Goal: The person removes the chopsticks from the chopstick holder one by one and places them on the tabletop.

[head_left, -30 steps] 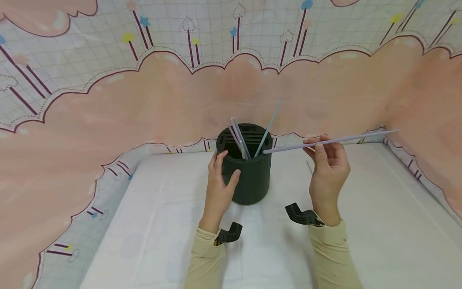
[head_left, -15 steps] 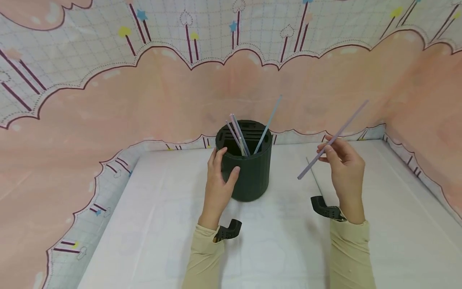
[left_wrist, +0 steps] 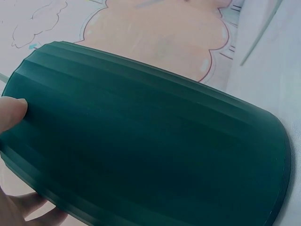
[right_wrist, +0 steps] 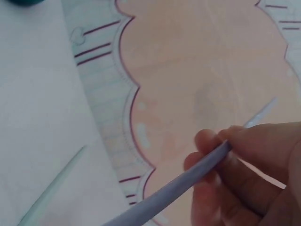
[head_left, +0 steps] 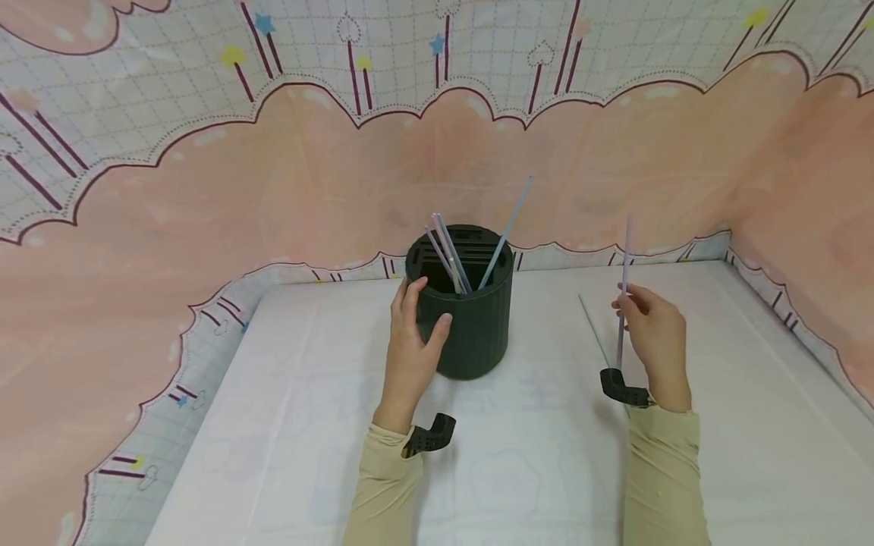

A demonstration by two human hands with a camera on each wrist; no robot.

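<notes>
My left hand (head_left: 412, 353) grips the dark green utensil holder (head_left: 476, 334), thumb on its front wall and fingers at the left rim. The holder stands upright, with slots across the back of its top. Several pastel straws (head_left: 448, 250) lean left in its front opening, and a light blue straw (head_left: 509, 227) leans right. In my right hand (head_left: 657, 337), a purple straw (head_left: 627, 254) is pinched between thumb and fingertips, nearly upright, away from the holder. A pale green straw (head_left: 592, 327) lies on the table, left of this hand; its near part is partly hidden by the wrist camera.
A white cloth covers the table (head_left: 307, 425). Behind it and along the sides hangs a peach and white printed curtain (head_left: 328, 189). Each wrist wears a black camera mount, the left mount (head_left: 430, 434) in front of the holder.
My right hand has moved right, away from the holder's rim, and turned the purple straw from nearly level to nearly upright. My left hand has stayed on the holder.
</notes>
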